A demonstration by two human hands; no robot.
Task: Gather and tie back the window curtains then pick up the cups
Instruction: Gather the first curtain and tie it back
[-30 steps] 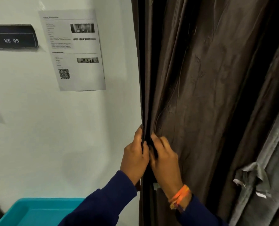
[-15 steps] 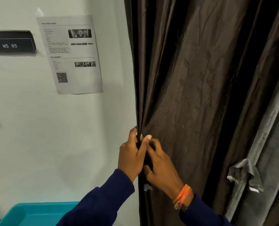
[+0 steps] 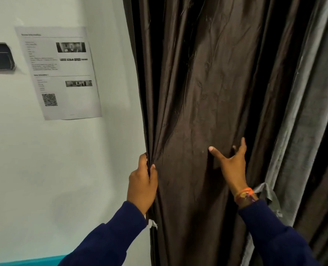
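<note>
Head view, the only one I have. I take the brown curtain (image 3: 207, 112) as my landmark: it hangs in long vertical folds, its long axis running top to bottom, and fills the middle of the picture.

At its wall-side edge my left hand (image 3: 142, 184) has its fingers and thumb curled round a pinched bunch of that edge; the folds fan upward from the grip.

Out across the curtain's face, toward its window side, my right hand (image 3: 234, 166) is spread wide, thumb stretched back toward the left hand, the other fingers reaching into a dark fold. From here I cannot tell whether those fingertips are hooked behind the fold or only lying on it; nothing looks gripped.

The stretch of cloth to be gathered lies between the two hands, so I judge the next sweep must run crosswise to the folds, right hand toward left, and the right hand is the one placed for it.

Just beyond the curtain's window side hangs a grey curtain (image 3: 301, 131), and a grey fabric tie (image 3: 266, 194) dangles beside my right wrist, the nearer hand for it.

No cups are in view. A paper notice (image 3: 61, 73) is on the wall left of the curtain.
</note>
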